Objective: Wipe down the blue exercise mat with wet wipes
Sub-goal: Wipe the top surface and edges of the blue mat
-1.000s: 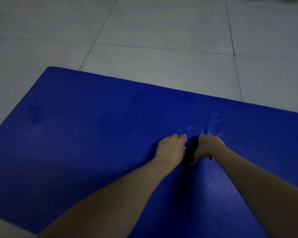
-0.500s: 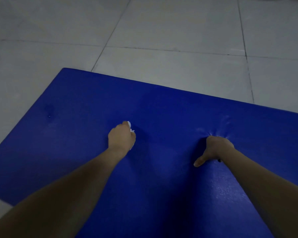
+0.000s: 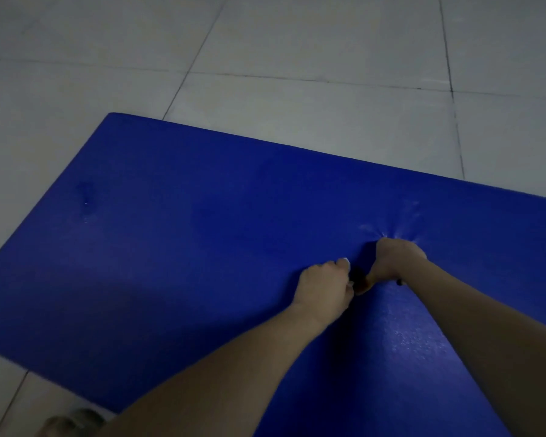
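**Two grips set close together on a blue exercise mat [image 3: 202, 247] laid flat on a tiled floor [image 3: 297, 42].**

The left grip [image 3: 323, 283] is seen curled into a fist on the right-hand part of the mat, and a small white sliver, probably the wet wipe [image 3: 347, 261], is pinched at its fingertips. The right grip [image 3: 396, 260] is placed just beside it and pressed into the mat, where fine creases [image 3: 388, 233] are radiated from the contact. Its thumb is extended toward the left grip, but its fingers are hidden, so it cannot be told whether anything is held.
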